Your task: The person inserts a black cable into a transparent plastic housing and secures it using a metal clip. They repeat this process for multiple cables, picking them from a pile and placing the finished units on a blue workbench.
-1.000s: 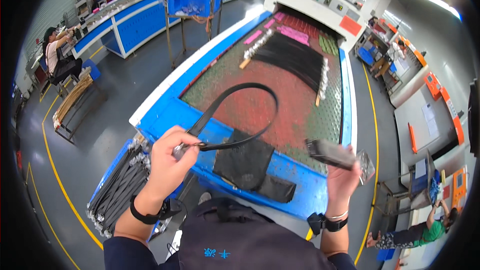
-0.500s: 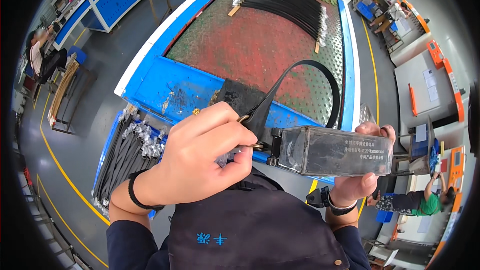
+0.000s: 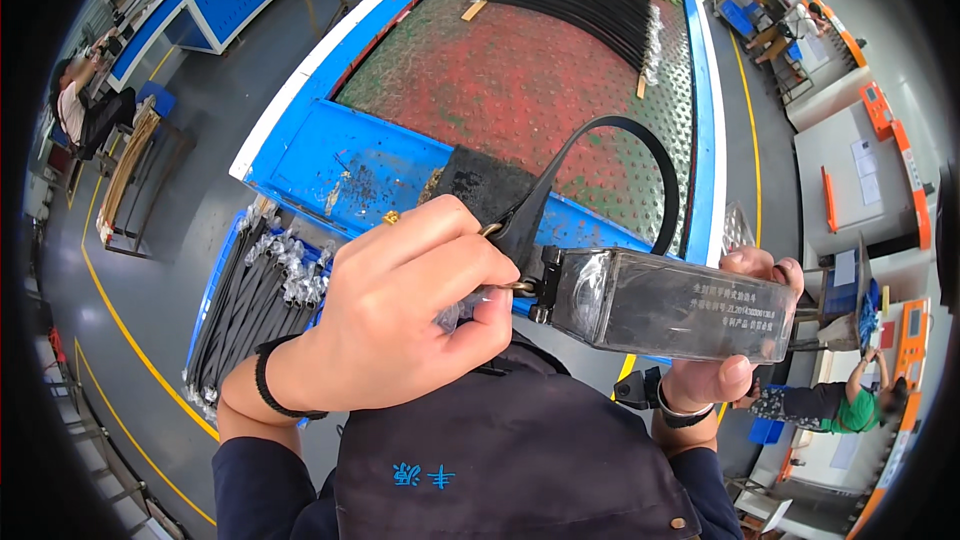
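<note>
My left hand [image 3: 420, 305] is closed in a pinch on the end of a black strap [image 3: 570, 155], beside its brass-coloured metal hardware [image 3: 522, 289]. The strap's other part arches in a loop above the table. My right hand [image 3: 697, 387] grips a clear rectangular box [image 3: 680, 308], dark inside, with fingers over its far side and thumb on its near side. A small black fitting [image 3: 545, 285] at the box's left end sits against or right beside the strap's hardware; exact contact is hidden. Some clear plastic wrap shows under my left fingers.
Ahead stands a blue-edged table [image 3: 400, 155] with a worn red-green top. A row of black straps [image 3: 570, 0] lies at its far end, and a dark block [image 3: 485, 180] near its front. Lower left, a blue crate [image 3: 215, 280] holds wrapped straps. People work on both sides.
The box and my right hand have shifted slightly right and down, the box's right end dipping a little. My left hand keeps its pinch, almost unmoved.
</note>
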### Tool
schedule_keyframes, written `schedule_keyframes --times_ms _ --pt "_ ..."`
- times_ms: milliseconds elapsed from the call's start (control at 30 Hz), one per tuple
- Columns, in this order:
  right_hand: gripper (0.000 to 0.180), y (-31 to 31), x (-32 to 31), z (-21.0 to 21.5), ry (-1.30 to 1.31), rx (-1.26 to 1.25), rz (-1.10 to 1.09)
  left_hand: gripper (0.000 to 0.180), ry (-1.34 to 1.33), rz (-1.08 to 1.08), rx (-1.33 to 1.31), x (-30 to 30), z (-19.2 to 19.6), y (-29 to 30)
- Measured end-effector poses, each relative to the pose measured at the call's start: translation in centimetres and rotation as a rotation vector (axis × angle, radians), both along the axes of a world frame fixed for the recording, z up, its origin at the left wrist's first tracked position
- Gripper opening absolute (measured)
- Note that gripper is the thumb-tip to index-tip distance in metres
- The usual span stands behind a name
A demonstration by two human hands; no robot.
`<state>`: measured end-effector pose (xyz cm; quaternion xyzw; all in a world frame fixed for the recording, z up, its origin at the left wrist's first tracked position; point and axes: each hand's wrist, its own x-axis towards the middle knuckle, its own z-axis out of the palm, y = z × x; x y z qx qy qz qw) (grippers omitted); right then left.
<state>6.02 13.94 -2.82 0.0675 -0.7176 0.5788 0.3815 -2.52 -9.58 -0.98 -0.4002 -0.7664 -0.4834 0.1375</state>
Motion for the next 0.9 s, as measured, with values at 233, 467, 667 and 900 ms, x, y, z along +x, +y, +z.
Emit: schedule_keyframes --times_ms 233,467,667,900 --pt "0.083 0.0 0.3 -0.1 -0.017 -0.018 -0.015 0.018 0.003 0.044 0.005 0.0 -0.1 0.0" --pt "0.09 -0.2 0.2 0.4 -0.04 -0.128 -0.134 0.02 0.068 0.046 -0.011 0.0 -0.2 -0.2" --pt "0.09 -0.5 -0.2 1.0 -0.108 -0.244 -0.066 0.024 0.188 0.025 -0.016 0.0 -0.2 -0.1" --pt "0.089 0.0 -0.3 1.1 -0.121 -0.236 -0.042 0.026 0.246 0.011 -0.026 0.0 -0.5 0.0"
